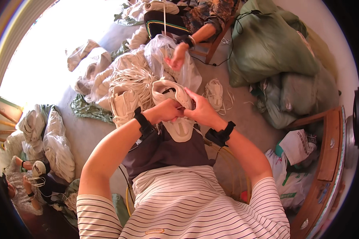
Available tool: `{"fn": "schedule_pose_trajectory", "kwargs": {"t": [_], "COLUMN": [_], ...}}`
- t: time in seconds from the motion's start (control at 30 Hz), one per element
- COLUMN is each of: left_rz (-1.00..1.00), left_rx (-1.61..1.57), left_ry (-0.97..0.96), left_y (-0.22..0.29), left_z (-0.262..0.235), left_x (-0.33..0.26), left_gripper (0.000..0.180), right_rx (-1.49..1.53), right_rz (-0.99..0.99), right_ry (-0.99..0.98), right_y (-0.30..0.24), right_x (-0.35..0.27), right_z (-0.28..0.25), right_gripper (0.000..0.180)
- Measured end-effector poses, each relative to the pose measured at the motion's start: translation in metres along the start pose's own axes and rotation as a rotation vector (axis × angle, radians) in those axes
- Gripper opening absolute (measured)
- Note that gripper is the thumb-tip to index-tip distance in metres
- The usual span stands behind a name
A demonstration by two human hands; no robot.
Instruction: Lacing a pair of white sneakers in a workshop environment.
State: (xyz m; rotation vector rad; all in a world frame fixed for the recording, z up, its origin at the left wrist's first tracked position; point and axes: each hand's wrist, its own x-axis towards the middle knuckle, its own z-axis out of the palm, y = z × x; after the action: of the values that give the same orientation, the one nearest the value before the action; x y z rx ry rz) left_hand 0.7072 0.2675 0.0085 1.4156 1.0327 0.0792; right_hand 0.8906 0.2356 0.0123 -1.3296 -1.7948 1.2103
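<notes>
A cream sneaker [181, 133] rests on my lap, its toe toward me and its open collar away from me. My left hand [166, 111] is closed at the lacing area, fingertips pinched together; what they pinch is too small to make out. My right hand [203, 109] grips the sneaker's right side, with a finger stretched along the collar and the thumb near the left fingertips. Just left of it stands another cream sneaker [125, 104]. A thick bundle of pale laces [133, 79] lies behind that one.
A co-worker's hand [178, 57] hovers over clear plastic bags of shoes ahead. A single sneaker [214, 93] with loose laces lies on the floor. Large green sacks [271, 44] are piled at right, beyond a wooden cabinet [325, 159]. Another person [26, 187] handles a shoe at far left.
</notes>
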Motion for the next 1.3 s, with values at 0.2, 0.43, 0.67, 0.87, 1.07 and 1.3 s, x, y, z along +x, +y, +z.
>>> {"fn": "schedule_pose_trajectory", "kwargs": {"t": [0.2,0.43,0.67,0.87,1.07,1.3], "left_rz": [0.034,0.173,0.305,0.360,0.397,0.451], "left_rx": [0.019,0.165,0.027,0.359,0.316,0.308], "left_ry": [0.240,0.622,0.412,0.455,0.536,0.594], "left_y": [-0.012,-0.008,-0.021,-0.020,-0.031,-0.036], "left_z": [0.015,0.023,0.021,0.018,0.026,0.033], "left_x": [-0.003,-0.016,-0.025,-0.027,-0.021,-0.024], "left_gripper": [0.016,0.017,0.016,0.015,0.019,0.018], "right_rx": [-0.058,0.025,0.142,-0.021,-0.272,-0.311], "right_rz": [0.056,0.128,-0.078,0.147,-0.018,-0.105], "right_ry": [-0.039,-0.059,0.077,0.134,0.124,0.166], "right_y": [-0.005,0.021,0.045,0.034,0.024,0.019], "right_x": [-0.003,-0.006,-0.014,-0.046,-0.051,-0.052], "right_z": [0.003,-0.002,0.018,0.026,0.029,0.029], "right_gripper": [0.086,0.083,0.065,0.032,0.025,0.025]}}
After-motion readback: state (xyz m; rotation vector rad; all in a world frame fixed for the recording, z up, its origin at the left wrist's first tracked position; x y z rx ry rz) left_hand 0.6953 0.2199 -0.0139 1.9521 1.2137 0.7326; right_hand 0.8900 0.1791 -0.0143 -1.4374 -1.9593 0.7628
